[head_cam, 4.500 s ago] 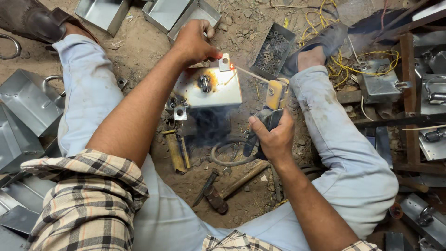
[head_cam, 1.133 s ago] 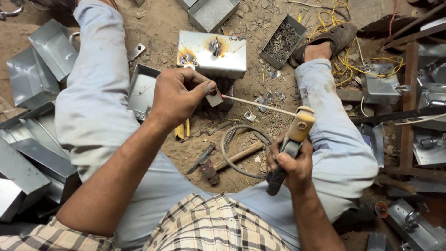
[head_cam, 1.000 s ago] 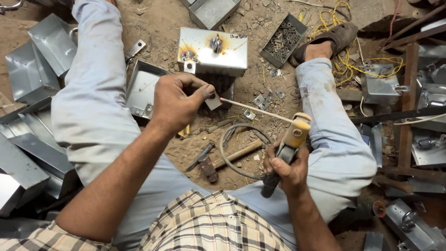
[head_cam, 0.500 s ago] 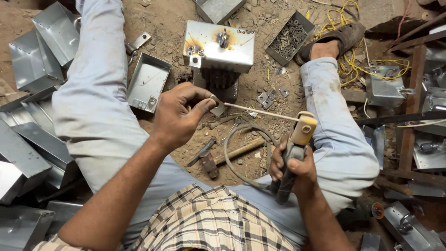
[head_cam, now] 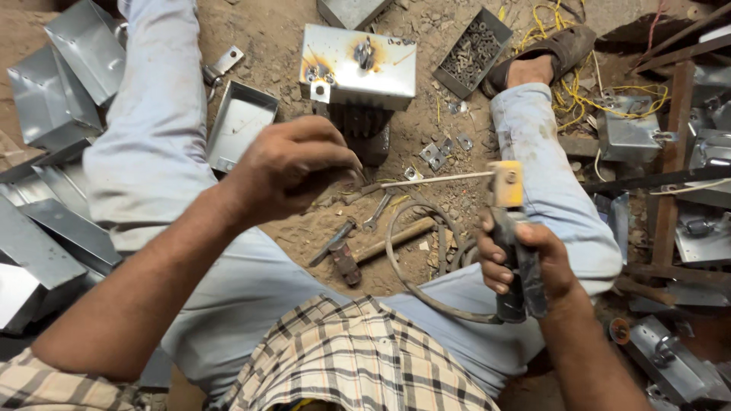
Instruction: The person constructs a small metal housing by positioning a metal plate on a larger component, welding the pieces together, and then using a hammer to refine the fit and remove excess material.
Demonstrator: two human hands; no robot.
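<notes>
My right hand [head_cam: 525, 262] grips a black-handled welding electrode holder [head_cam: 509, 228] with a yellow jaw at its top. A thin pale welding rod [head_cam: 434, 180] sticks out leftward from that jaw. My left hand [head_cam: 293, 167] is closed around the rod's free end, fingers pinched on it. Beyond both hands a grey metal box [head_cam: 358, 65] with scorch marks and a small welded bracket sits on the dirt floor between my legs. A thick cable [head_cam: 415, 262] loops from the holder across the ground.
A hammer [head_cam: 377, 247] and a spanner [head_cam: 377, 213] lie on the dirt under my hands. An open metal lid [head_cam: 240, 125] lies left of the box; a tray of small parts [head_cam: 472, 49] stands behind. Stacked metal boxes [head_cam: 57, 72] crowd the left, more metal parts and yellow wire [head_cam: 579, 91] the right.
My left hand left the box, picked up a small bracket piece, then came back toward me to the rod's tip. My right hand drew the holder nearer and raised it.
</notes>
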